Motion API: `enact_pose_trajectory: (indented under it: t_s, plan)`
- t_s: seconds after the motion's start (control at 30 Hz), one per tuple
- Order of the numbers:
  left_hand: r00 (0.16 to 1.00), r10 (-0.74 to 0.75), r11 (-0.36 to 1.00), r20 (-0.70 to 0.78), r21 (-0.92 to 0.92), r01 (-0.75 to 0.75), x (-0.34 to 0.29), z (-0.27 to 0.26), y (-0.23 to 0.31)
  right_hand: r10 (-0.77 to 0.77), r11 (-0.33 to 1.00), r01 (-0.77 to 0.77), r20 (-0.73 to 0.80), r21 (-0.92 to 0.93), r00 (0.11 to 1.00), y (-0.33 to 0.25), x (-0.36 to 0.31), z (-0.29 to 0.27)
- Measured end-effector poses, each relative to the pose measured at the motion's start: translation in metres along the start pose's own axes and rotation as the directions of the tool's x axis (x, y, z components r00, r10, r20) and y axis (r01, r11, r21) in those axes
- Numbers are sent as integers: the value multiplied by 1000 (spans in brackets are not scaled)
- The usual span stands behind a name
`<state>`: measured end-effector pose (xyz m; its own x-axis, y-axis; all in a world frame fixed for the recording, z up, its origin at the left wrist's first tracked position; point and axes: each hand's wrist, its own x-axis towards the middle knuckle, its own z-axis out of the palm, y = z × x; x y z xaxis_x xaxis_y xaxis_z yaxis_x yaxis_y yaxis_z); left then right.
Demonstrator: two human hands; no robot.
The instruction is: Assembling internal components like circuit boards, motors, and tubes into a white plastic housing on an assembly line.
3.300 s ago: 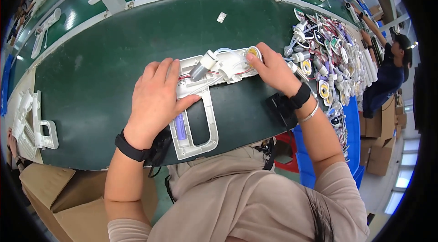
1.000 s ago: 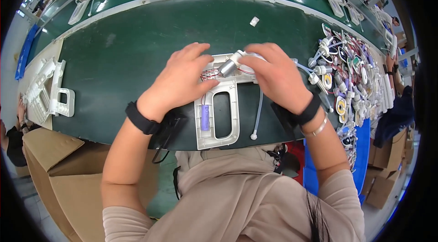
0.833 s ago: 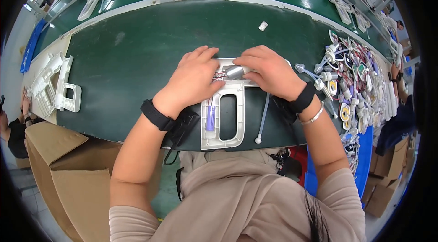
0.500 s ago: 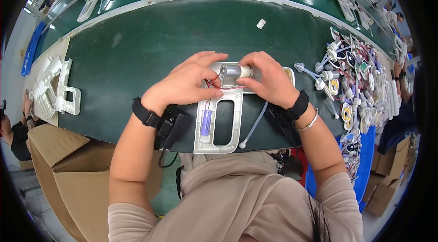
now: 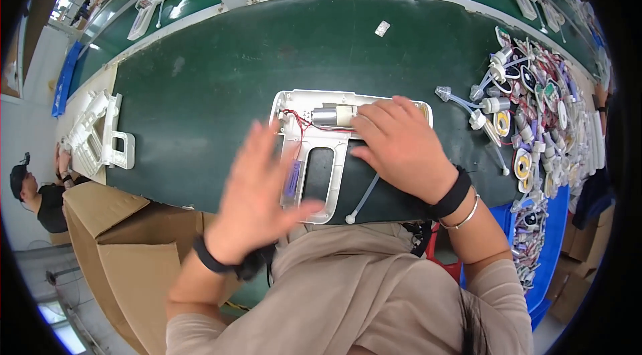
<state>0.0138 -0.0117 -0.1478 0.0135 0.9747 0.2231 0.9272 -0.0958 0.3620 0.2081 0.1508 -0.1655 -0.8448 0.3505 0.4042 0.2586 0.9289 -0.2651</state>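
Note:
In front of me on the green table lies a white plastic housing half with a looped handle. A silver cylindrical motor with a cream collar sits in its upper channel. Red wires run from the motor's left end, and a purple battery cell sits in the handle. My right hand lies over the housing's right part, fingers stretched beside the collar and thumb apart. My left hand, blurred, is over the handle's left side with spread fingers. A translucent tube sticks out below my right hand.
A heap of wired motor assemblies covers the table's right side, above a blue bin of similar parts. White shells lie at left, near a co-worker. An open cardboard box stands at lower left. A small white piece lies farther back.
My left hand has left the wires and drawn back toward me, fingers spreading. The right hand has gone from gripping the motor's collar to lying over the housing. The motor sits lower in the channel.

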Motion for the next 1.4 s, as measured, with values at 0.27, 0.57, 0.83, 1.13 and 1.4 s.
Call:
enact_pose_trajectory:
  t_s: [0.27, 0.57, 0.83, 1.13, 1.4]
  plan:
    - [983, -184, 964, 11, 196, 178, -15, 34, 24, -46, 979, 92, -245, 180, 969, 23, -22, 3]
    - [999, 53, 971, 7, 233, -53, 244, 22, -48, 7, 966, 77, -325, 247, 946, 30, -30, 1]
    - [997, -16, 995, -75, 97, 23, 422, 99, -71, 142, 968, -78, -263, 240, 954, 42, -31, 7]
    - [932, 294, 939, -214, -119, -323, 337, 60, -108, 215, 950, -185, -98, 251, 972, 57, -19, 12]
    - [809, -198, 723, -553, 474, 502, 34, -71, -234, 301, 904, -272, -38, 329, 953, 44, -25, 12]
